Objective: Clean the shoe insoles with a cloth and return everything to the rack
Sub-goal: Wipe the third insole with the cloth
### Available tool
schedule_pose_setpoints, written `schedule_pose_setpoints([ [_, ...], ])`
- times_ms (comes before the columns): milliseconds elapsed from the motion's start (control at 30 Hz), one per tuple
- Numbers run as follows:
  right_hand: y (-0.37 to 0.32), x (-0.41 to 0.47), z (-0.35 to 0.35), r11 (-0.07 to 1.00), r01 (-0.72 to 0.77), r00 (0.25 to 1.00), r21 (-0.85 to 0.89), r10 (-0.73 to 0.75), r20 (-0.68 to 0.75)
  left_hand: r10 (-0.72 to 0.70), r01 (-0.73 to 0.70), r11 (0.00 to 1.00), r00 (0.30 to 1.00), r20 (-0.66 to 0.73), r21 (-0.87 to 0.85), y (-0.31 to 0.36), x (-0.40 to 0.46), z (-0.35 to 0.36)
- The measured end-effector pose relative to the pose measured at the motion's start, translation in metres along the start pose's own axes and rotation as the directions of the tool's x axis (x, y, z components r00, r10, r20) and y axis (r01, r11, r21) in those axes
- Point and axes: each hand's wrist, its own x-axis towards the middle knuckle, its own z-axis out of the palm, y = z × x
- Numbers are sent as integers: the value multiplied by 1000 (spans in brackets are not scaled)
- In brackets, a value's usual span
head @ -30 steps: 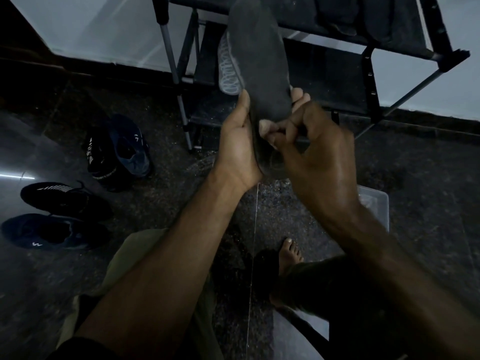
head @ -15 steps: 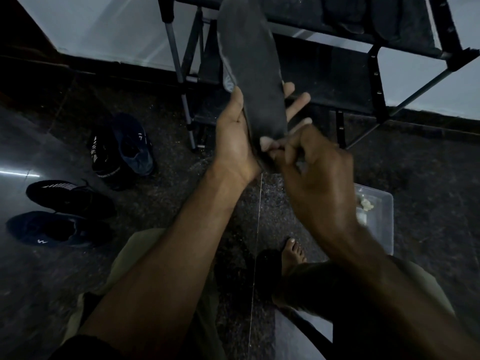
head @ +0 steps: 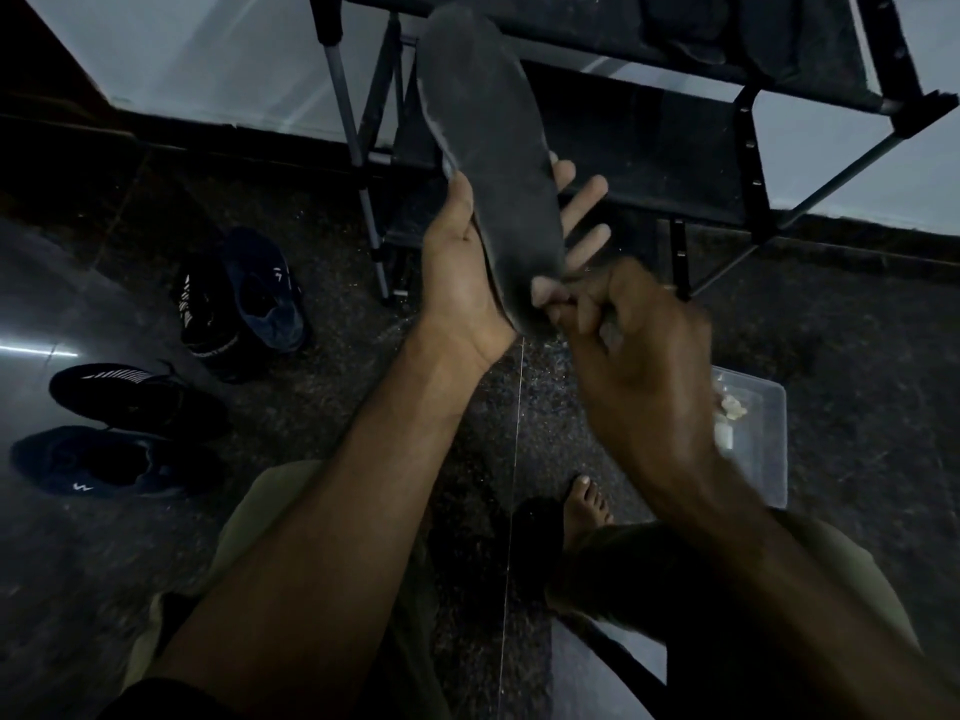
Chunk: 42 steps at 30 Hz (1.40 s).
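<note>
knees: person seated on dark speckled floor (head: pixel 857 356); khaki trousers; one bare foot (head: pixel 584 504) between the legs
tub: clear plastic container (head: pixel 763 433) on floor just right of right forearm; pale bits inside, cannot tell what
right hand (head: pixel 639 350): fingers curled tight at the insole's lower end; blurred; cannot tell if a cloth is inside the grip
left hand (head: pixel 462 272): cradles the insole from behind; thumb lies along its left edge; fingers (head: pixel 584 200) spread almost straight, showing past its right edge
insole (head: pixel 493 168): dark grey, held up off the floor in front of the rack; heel end low between both hands, toe end up and tilted left; pale worn rim on left edge
shoes: four dark ones on floor at left, well apart from the hands; near pair (head: pixel 119 433) side by side; far pair (head: pixel 244 293) close to the rack leg
rack (head: pixel 675 158): black fabric shelves on metal tubes, against pale wall; dark items on top shelf, unclear
</note>
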Motion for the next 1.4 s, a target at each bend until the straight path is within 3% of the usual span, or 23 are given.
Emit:
schedule_pose_setpoints([
  [133, -3, -13, 1, 1000, -6, 1000, -17, 6, 27, -5, 5, 1000, 1000, -2, -8, -2, -1, 1],
  [333, -2, 28, -9, 998, 4, 992, -55, -11, -128, -40, 39, 998, 999, -29, -40, -8, -2, 7],
  [567, -18, -11, 5, 998, -48, 999, 47, 49, -14, 36, -37, 998, 999, -27, -45, -3, -3, 5],
  [733, -6, 23, -5, 998, 2, 993, -57, -8, -117, -43, 43, 998, 999, -3, -48, -9, -5, 10],
  [833, -4, 32, -4, 998, 42, 988, -51, -49, -147, -19, 18, 999, 1000, -7, -40, -8, -4, 10],
  [1100, -20, -17, 7, 998, -48, 999, 49, 47, 12, 51, -51, 999, 998, -40, -6, -3, -7, 8],
  [1300, -5, 31, -7, 1000, 8, 990, -20, -10, -137, -9, 9, 1000, 999, -40, 10, -11, -8, 15],
  [1400, -10, 22, 1, 1000, 6, 994, -15, -8, -105, 23, -22, 1000, 996, -80, 14, -8, -7, 13],
])
